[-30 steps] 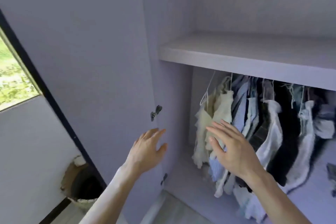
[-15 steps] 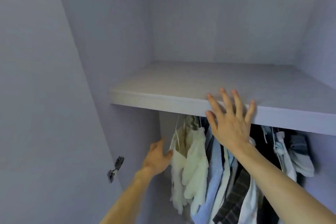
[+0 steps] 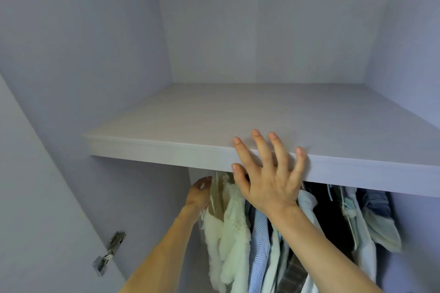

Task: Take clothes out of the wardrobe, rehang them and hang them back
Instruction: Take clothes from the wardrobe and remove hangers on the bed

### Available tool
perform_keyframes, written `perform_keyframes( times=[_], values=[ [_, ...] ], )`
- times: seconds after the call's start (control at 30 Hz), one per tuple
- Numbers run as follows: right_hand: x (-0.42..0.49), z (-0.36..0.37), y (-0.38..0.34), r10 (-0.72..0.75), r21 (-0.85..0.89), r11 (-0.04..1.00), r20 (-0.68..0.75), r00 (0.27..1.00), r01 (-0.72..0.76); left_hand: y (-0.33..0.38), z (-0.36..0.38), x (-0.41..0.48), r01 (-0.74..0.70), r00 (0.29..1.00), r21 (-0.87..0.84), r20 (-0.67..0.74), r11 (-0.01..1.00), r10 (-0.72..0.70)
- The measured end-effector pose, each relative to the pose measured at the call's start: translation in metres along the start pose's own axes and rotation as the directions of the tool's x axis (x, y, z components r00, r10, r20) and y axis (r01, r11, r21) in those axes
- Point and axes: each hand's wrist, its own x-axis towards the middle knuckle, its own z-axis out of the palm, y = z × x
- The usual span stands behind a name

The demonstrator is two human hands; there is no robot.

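Near left: open door (image 3: 35,197) with a metal hinge (image 3: 108,253).

Right hand (image 3: 269,178): fingers splayed, holding nothing, raised across the shelf (image 3: 166,150) front edge. Contact unclear.

Left hand (image 3: 198,194): lower, against the cream fluffy garment (image 3: 234,233) at the left end of the hanging row. Cannot tell if the fingers have closed on it.

Garment looks light, soft and floppy. Best taken by its hanger hook, which is hidden under the shelf.

Striped shirt (image 3: 258,240) crowds its right side; dark clothes (image 3: 328,216) hang farther right. The shelf lip overhangs and may hinder lifting out.
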Motion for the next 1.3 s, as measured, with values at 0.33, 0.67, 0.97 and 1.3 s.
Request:
perform_keyframes(
  times=[0.33, 0.67, 0.97, 1.3],
  values=[
    [-0.003, -0.003, 0.004, 0.021, -0.006, 1.0, 0.014, 1.0, -0.021, 0.005, -0.039, -0.023, -0.125, 0.982, -0.158, -0.162, 0.98, 0.099],
    [0.007, -0.023, 0.001, 0.074, 0.056, 0.995, 0.196, 0.978, -0.086, -0.033, -0.128, -0.098, -0.134, 0.979, -0.147, -0.172, 0.98, 0.108],
    [0.013, -0.072, -0.037, 0.166, 0.249, 0.91, 0.515, 0.841, -0.332, -0.089, -0.194, -0.206, -0.141, 0.984, -0.033, -0.113, 0.989, 0.137],
    [-0.037, -0.194, -0.179, -0.335, 0.714, 0.435, 0.694, 0.637, -0.549, -0.14, -0.276, -0.337, -0.143, 0.986, 0.031, -0.08, 0.989, 0.145]
  ],
)
